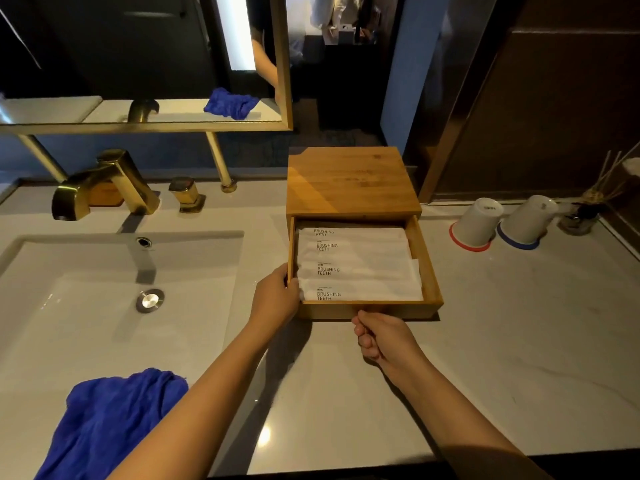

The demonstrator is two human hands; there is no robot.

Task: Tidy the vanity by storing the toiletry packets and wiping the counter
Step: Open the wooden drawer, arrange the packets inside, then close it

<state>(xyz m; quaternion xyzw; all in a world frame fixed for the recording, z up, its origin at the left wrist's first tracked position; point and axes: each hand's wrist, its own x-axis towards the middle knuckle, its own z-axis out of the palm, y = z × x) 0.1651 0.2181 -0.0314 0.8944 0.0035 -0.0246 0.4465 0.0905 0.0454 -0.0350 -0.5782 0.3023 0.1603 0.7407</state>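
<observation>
Blue cloth (114,410) nearby — drawer (431,271) holds four packets (360,268).

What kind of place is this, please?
Most likely a hotel bathroom vanity: a white sink with a gold faucet, a wooden drawer box holding packets printed BRUSHING TEETH, and two upturned cups on the counter.

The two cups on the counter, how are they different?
The red-ringed cup has a red ring at its base; the blue-ringed cup has a blue one. The red-ringed cup stands nearer the wooden box; the blue-ringed cup stands beside the reed diffuser. Both are white and upside down.
</observation>
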